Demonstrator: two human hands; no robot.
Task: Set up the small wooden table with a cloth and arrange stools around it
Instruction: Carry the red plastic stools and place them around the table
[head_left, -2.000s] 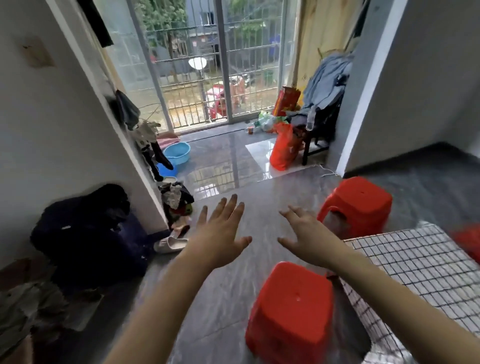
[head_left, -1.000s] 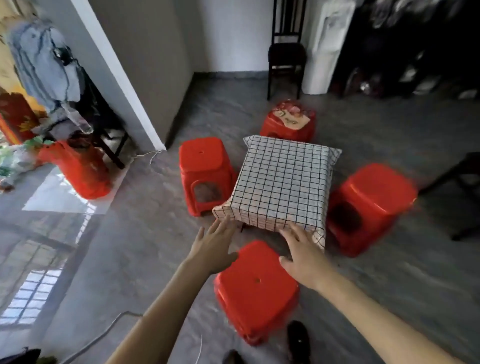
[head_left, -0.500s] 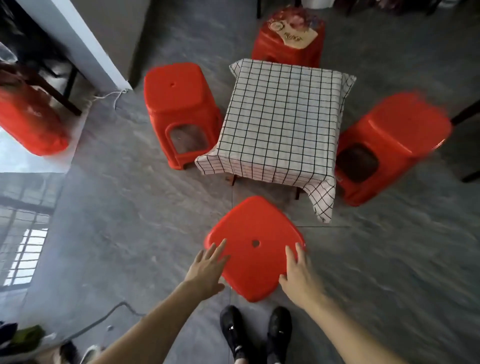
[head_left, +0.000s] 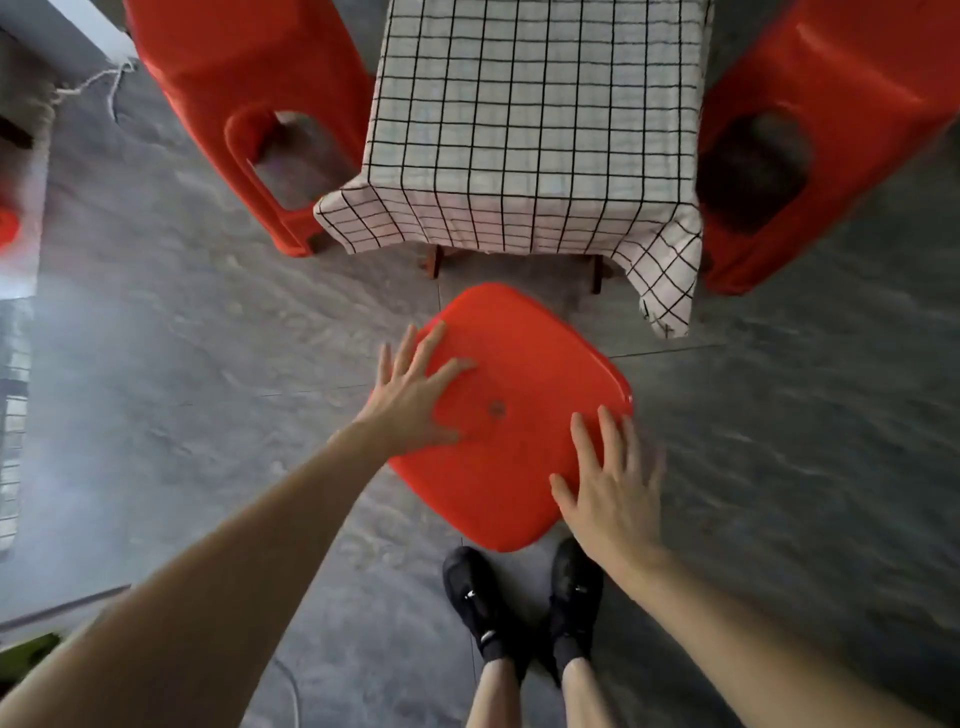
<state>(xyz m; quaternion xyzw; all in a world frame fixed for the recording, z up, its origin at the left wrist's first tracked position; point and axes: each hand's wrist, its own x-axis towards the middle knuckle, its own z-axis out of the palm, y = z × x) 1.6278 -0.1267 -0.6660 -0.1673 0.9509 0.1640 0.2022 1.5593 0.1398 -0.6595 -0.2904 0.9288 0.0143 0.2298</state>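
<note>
Cloth (head_left: 530, 124) is already on: checked white fabric with a black grid, draped over the tabletop, one corner hanging low at front right, two wooden legs (head_left: 434, 262) poking out under the hem. Left stool (head_left: 244, 104) sits touching the cloth edge, right stool (head_left: 810, 130) too, both red moulded plastic, glossy, with rounded side cut-outs. Near stool (head_left: 511, 415) stands on the floor just in front of the tabletop, between it and your shoes (head_left: 524, 603), turned a bit diagonal to the cloth edge. Its seat is a smooth rounded square with a small centre hole.

Your left hand (head_left: 415, 395) lies flat, fingers spread, on the seat's left part; looks like contact, nothing gripped. Your right hand (head_left: 610, 483) is also spread flat over the seat's right corner; holds nothing, and contact is hard to confirm with the blur.

Judged nearly done: what's left seems to be squaring this stool to the tabletop. Far side is out of frame, can't tell there. Floor is dark grey, polished, stone-like.
</note>
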